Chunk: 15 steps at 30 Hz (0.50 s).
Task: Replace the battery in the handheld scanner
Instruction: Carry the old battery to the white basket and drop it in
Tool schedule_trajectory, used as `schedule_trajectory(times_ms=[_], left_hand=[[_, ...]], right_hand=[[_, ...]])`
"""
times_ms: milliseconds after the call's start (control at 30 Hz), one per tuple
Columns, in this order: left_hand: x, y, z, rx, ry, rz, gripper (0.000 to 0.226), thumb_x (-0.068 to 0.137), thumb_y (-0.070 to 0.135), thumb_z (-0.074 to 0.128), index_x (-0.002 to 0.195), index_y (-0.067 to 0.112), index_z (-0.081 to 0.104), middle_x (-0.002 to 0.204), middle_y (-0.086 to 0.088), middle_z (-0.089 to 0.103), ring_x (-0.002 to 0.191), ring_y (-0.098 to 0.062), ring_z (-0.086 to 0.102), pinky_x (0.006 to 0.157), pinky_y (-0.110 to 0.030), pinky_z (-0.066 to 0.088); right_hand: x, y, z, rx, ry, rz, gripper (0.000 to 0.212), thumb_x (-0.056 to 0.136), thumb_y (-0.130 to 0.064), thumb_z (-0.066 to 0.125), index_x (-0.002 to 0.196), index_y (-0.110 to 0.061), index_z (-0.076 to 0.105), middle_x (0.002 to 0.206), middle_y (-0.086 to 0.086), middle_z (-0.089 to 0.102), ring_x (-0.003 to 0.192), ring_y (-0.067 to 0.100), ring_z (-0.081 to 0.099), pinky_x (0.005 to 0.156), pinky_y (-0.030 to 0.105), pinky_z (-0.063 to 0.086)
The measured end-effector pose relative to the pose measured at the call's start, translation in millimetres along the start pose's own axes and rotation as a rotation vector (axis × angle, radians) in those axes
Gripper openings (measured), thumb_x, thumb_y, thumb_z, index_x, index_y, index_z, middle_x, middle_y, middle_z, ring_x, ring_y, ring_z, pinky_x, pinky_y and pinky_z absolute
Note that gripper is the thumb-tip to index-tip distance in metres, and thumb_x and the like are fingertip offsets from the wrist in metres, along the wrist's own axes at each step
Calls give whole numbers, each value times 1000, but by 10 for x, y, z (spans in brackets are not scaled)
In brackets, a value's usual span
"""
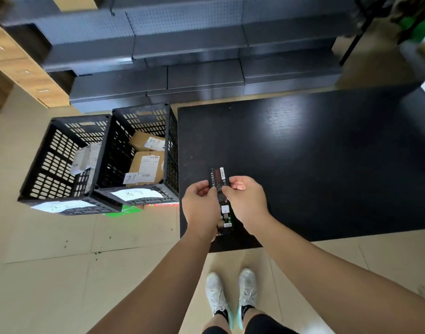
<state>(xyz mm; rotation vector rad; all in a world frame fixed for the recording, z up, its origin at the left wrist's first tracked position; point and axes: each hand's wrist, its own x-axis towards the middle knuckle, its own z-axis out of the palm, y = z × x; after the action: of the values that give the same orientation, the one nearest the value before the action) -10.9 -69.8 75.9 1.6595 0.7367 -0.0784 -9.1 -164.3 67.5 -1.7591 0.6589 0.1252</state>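
A flat black battery (217,177) with a red and white label sticks out past my fingers, over the near left corner of the black table (315,165). Both hands grip it: my left hand (200,204) pinches its left edge and my right hand (246,201) its right edge. Below the battery, between my two hands, lies the handheld scanner (224,219), back side up, with stickers and an open compartment showing. Much of the scanner is hidden by my hands, and I cannot tell which hand supports it.
Two black plastic crates (69,165) stand on the floor left of the table; the right crate (144,153) holds cardboard parcels. Dark metal shelving (182,51) runs along the far side. Beige tiled floor lies under my feet.
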Motion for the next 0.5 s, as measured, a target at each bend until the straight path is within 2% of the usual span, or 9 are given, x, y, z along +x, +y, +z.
schedule_trajectory(times_ms=[67, 133, 267, 500], left_hand=[[-73, 243, -12, -12, -6, 70, 17, 87, 12, 68, 103, 17, 68, 92, 5, 71, 82, -5, 67, 67, -14, 54], [-163, 477, 15, -20, -23, 141, 17, 87, 12, 68, 102, 19, 66, 89, 9, 68, 77, 0, 63, 58, -5, 48], [-373, 838, 215, -53, -129, 239, 21, 87, 6, 67, 102, 20, 65, 88, 11, 65, 78, 1, 61, 68, -11, 49], [-1072, 1044, 1070, -33, -437, 304, 23, 86, 1, 65, 100, 19, 67, 92, 8, 68, 80, -1, 64, 60, -8, 47]], right_hand=[[-38, -213, -72, 49, 11, -31, 23, 82, -15, 74, 103, -22, 68, 94, -6, 72, 88, 10, 69, 87, 34, 57], [-65, -398, -180, 98, 31, -69, 23, 82, -14, 75, 102, -24, 67, 95, -7, 72, 90, 9, 69, 90, 36, 57], [-130, -666, -553, 194, 115, -126, 25, 82, -11, 75, 98, -27, 64, 95, -7, 72, 90, 9, 69, 90, 35, 58], [-282, -569, -1720, 339, 383, -99, 27, 80, -10, 76, 104, -21, 69, 97, -4, 73, 91, 11, 71, 88, 38, 59]])
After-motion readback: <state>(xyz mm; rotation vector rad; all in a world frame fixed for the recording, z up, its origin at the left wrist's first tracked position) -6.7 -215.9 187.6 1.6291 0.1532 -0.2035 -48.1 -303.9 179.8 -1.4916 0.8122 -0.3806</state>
